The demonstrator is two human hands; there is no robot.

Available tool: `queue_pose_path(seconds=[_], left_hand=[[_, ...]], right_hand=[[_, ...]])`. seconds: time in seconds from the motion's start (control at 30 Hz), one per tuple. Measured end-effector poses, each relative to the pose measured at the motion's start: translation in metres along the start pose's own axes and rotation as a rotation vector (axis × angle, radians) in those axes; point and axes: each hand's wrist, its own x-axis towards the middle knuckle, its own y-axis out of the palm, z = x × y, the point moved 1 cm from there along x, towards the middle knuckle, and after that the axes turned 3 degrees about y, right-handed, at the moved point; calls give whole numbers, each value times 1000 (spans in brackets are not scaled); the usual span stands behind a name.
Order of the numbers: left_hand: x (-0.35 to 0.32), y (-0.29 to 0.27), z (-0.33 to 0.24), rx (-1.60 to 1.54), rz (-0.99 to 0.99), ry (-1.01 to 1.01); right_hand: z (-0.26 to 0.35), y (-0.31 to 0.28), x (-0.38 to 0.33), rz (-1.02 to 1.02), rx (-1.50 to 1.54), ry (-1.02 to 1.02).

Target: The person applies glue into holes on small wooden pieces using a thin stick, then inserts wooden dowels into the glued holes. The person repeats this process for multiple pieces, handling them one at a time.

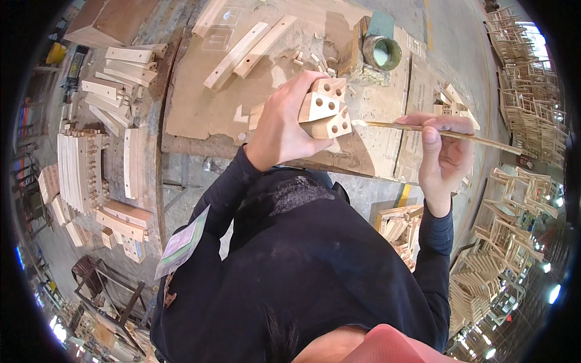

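Observation:
My left hand (283, 118) is wrapped round a small stack of pale wooden bars (319, 107). Their end faces point right, each with two round drilled holes. Between the thumb and fingers of my right hand (446, 148) is a thin wooden stick (478, 139), held roughly level. Its left tip carries a white blob that looks like glue, close beside the end of the lowest bar; whether they touch I cannot tell. Beyond, a green-grey container (384, 53) tilts with white liquid inside. Several short dowels (316, 59) lie near it on the cardboard.
Brown cardboard (200, 115) covers the bench. Two long bars (251, 51) lie at its far left. Stacks of wooden pieces (78, 169) fill the left table. Small drilled blocks (451, 106) sit at the right, and a bin of wood pieces (400, 230) stands below. Wooden frames (523, 91) are piled farther right.

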Motion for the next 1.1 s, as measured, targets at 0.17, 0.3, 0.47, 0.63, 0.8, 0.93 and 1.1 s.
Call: queue_pose_path(seconds=[0.17,0.3,0.47,0.63,0.8,0.93,1.1], left_hand=[[0,0,-3,11,-16,11],[-1,-1,-4,26,-30,24],[-2,-2,-3,38,-29,20],[-1,-2,-3,40,-26,16],[0,-1,-2,25,-11,3],[1,0,-1,24,-6,-9],[2,1,1,36,-15,-5]], right_hand=[[1,4,-3,57,-93,-12],[1,8,-3,64,-114,11],[-2,12,-2,79,-158,-13],[-1,10,-2,85,-252,-3],[3,14,3,63,-162,1],[2,8,4,88,-253,-28],[3,11,4,61,-145,29]])
